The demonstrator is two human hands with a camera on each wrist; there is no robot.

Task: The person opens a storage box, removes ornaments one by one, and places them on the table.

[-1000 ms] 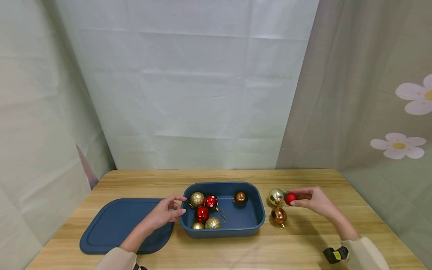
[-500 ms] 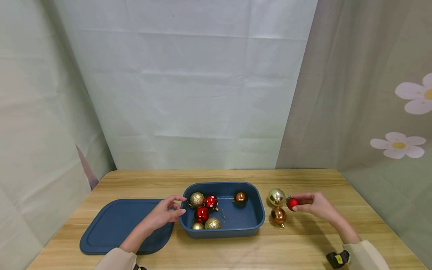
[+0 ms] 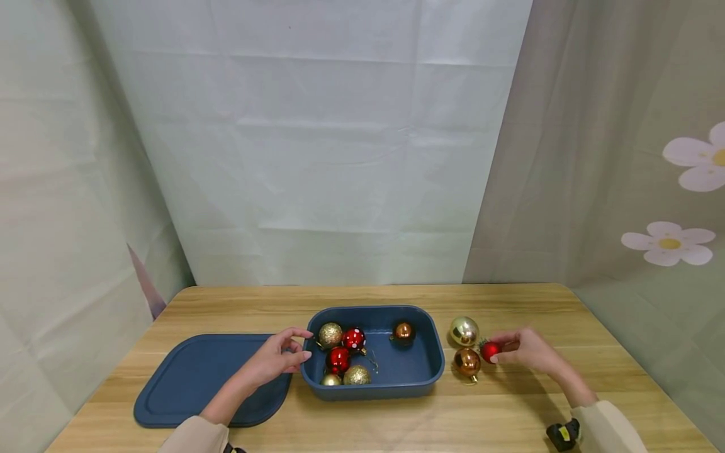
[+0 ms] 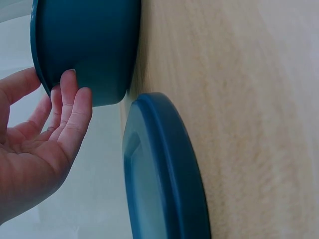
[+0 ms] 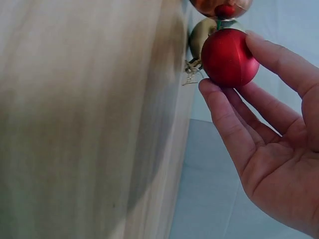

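- Fingertips of the right hand [image 3: 529, 352] pinch a matte red bauble [image 3: 489, 350] at lower right of the head view, just beside a copper bauble [image 3: 467, 361] and near a gold bauble [image 3: 464, 331].
- Left hand [image 3: 274, 358], fingers relaxed and holding nothing, touches the left end of the blue tub [image 3: 421, 377] at lower centre.
- Blue lid [image 3: 187, 384] lies flat at lower left on the wooden table [image 3: 510, 415].

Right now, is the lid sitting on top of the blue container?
No, the lid lies flat on the table to the left of the open blue container.
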